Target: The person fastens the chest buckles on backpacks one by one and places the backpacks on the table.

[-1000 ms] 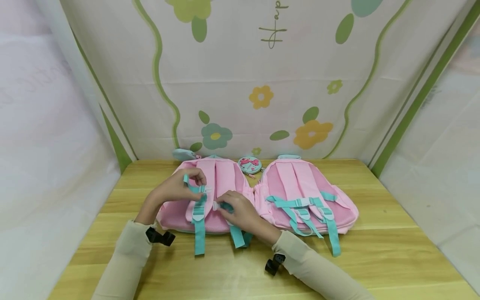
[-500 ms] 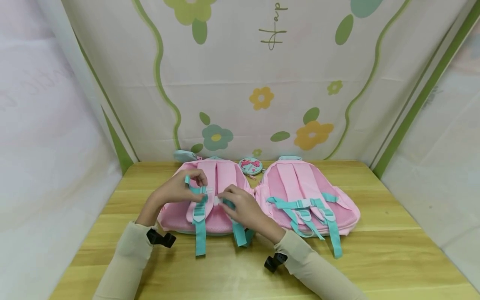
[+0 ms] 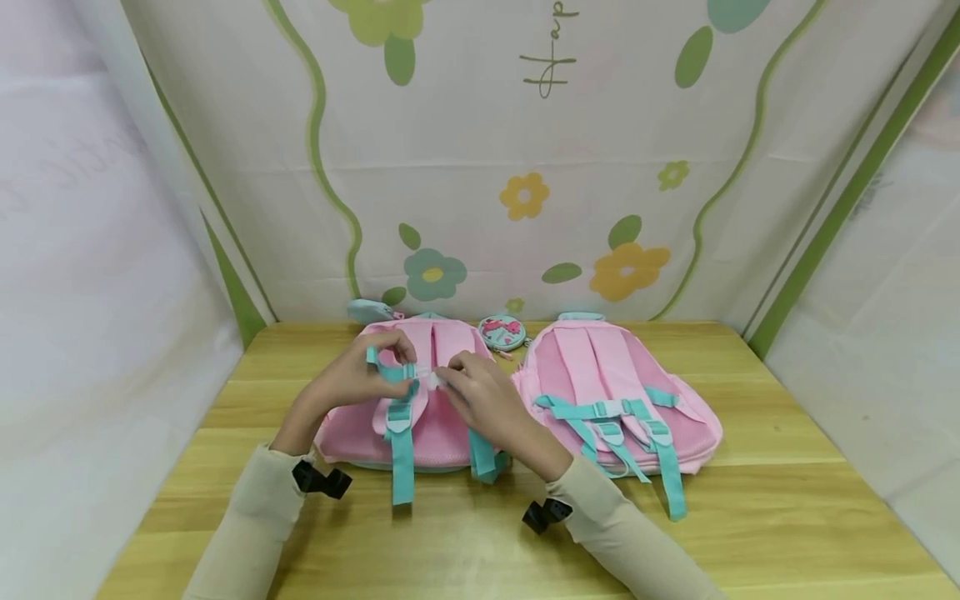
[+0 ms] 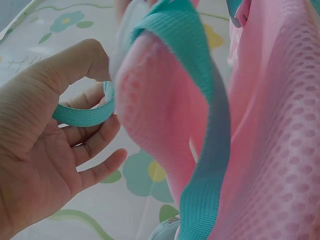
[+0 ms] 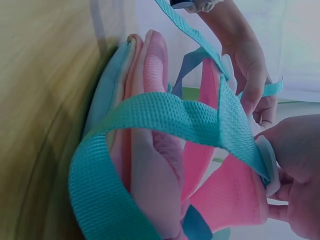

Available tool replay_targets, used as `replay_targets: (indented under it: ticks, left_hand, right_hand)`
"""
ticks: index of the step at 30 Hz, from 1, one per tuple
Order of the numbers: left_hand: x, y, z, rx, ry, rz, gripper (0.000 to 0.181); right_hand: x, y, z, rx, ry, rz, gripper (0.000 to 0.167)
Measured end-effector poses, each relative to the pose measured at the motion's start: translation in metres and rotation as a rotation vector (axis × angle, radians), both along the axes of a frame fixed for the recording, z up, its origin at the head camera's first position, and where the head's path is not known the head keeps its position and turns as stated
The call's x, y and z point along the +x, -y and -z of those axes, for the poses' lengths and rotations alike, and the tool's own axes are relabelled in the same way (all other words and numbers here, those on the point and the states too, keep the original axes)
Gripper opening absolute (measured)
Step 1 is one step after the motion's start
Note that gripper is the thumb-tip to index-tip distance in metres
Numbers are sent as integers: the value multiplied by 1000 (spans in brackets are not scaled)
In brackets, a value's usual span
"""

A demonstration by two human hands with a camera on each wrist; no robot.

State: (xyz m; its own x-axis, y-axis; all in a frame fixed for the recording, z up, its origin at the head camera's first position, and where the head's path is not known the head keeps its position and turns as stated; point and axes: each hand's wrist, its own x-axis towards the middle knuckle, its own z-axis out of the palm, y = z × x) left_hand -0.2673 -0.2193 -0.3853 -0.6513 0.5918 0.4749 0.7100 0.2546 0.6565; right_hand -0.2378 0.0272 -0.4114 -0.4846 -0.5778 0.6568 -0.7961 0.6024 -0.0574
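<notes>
A pink backpack (image 3: 442,437) lies on its front at the left, its shoulder straps facing up. My left hand (image 3: 356,375) pinches a buckle end on a teal chest strap (image 4: 82,115) above the left shoulder strap; the loose webbing loops over the palm. Opposite it, my right hand (image 3: 487,404) pinches a white buckle piece (image 3: 432,381). The two buckle ends meet or nearly meet between the fingertips; whether they are joined I cannot tell. In the right wrist view, my right hand (image 5: 302,175) is beside a white strap adjuster (image 5: 269,162) with teal webbing.
A second pink backpack (image 3: 697,429) lies to the right, its teal chest strap buckled across. A round pouch (image 3: 502,332) sits between the bags at the back, and a pale blue pouch (image 3: 369,312) at the back left. The wooden table (image 3: 375,550) ends at a floral cloth wall.
My right hand has moved up and slightly left, bringing the white buckle piece to the end in my left hand. The left hand has barely moved.
</notes>
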Motion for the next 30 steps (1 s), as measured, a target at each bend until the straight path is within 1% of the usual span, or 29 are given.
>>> replay_targets:
  ticks: [3,7,12,16,22,26,30]
  left_hand:
    - [-1,-1,0,34,-43,10,27]
    - [-1,-2,0,60,-70,9,27]
    - [1,-4,-2,67,-52,-6,26]
    - [2,-3,-1,66,-36,-11,26]
    - [3,-4,-2,66,-58,-16,27]
    - [3,-5,-4,65,-68,-19,27]
    - [3,-4,-6,62,-65,-17,25]
  right_hand:
    - [-1,3,-3,4,-35,9,20]
    - [-1,2,-3,9,-62,29,21]
    - [-1,-1,0,-25,-73,49,23]
    - [-2,-3,1,-69,-82,40,22]
    - [-5,-5,1,-114,-103,10,24]
    - [-5,-6,1,-126,-91,1,28]
    - [-5,-3,2,-135,-80,-12,28]
